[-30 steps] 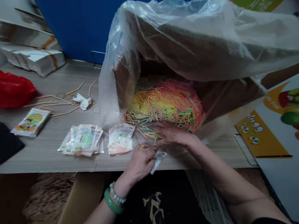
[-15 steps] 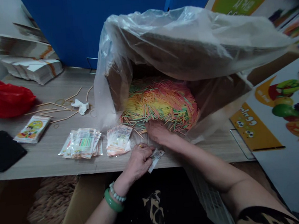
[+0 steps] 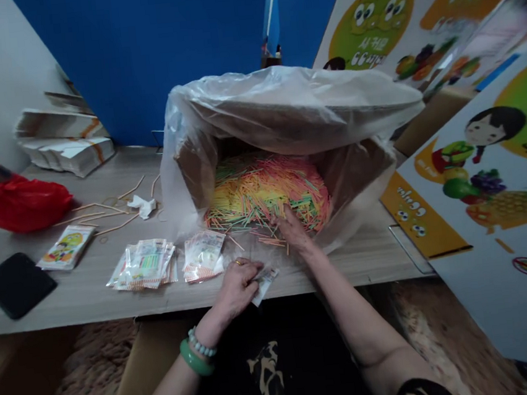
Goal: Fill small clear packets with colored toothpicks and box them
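Observation:
My left hand [image 3: 240,286] is closed on a small clear printed packet [image 3: 265,283], held by its edge near the table's front. My right hand [image 3: 293,230] reaches to the near side of a heap of thin coloured sticks [image 3: 262,185], its fingers spread and touching the sticks. Pink, yellow, orange and green sticks fill the bottom of a tipped cardboard box [image 3: 352,173] lined with a clear plastic bag [image 3: 365,94]. Left of my left hand lie a stack of flat packets [image 3: 204,256] and a pile of packets [image 3: 143,265], the top one holding green sticks.
Farther left are a black phone-like slab [image 3: 18,285], a printed pack [image 3: 66,247], a red plastic bag [image 3: 26,203], crumpled tissue [image 3: 142,206], thin tan strips [image 3: 107,215] and banded white card stacks [image 3: 70,153]. Large printed cartons [image 3: 478,201] stand at right.
My right hand has opened its fingers and shifted right over the near edge of the sticks. My left hand keeps hold of the packet. The camera view has tilted up.

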A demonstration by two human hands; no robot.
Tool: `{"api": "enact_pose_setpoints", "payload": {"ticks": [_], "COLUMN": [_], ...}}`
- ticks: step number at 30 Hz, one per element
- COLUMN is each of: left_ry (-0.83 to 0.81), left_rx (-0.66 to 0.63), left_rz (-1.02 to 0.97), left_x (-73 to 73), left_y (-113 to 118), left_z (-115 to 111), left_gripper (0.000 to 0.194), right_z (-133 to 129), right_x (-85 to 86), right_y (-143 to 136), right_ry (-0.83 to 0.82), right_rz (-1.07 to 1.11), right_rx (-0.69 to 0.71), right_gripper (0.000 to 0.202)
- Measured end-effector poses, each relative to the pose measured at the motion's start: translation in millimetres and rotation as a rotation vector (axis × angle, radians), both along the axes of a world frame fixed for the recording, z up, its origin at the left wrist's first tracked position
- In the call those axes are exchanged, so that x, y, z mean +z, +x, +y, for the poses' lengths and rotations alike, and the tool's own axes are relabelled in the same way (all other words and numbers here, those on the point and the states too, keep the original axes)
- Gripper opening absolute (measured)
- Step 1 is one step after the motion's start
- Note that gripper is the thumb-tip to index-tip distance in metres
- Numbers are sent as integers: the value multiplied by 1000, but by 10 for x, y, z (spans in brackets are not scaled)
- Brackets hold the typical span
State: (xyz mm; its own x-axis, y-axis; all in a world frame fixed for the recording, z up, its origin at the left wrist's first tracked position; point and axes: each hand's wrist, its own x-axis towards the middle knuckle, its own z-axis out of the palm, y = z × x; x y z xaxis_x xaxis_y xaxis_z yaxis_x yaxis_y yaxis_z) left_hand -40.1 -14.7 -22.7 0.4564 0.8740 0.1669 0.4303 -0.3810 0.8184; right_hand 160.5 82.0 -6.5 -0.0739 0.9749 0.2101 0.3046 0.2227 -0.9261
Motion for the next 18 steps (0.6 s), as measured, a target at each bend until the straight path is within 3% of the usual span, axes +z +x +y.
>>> {"api": "enact_pose_setpoints", "payload": {"ticks": [3,6,11,15,18], "left_ry": [-90,-150,46,-34,-34], "left_rx": [30,121,274,262,168], "left_rz": [-62,-135,-174,-266,-240], "left_x": [118,273,426,464,474], "left_y": [-31,-68,-55,15,113], "left_z": [-17,-31,113,291,317], "left_gripper": [13,12,15,8,7], "right_z": [-165,-317,-439,-413,-371], "right_x": [-84,-202,-261,-289,-356], "right_y": [-178,-341,-400,-415,-437], "right_ry": [-78,-73,-15,72,50], "right_rz": [129,67,42,98,51], "right_rx": [129,169,222,260,238], "right_gripper": [26,21,18,18,16]}}
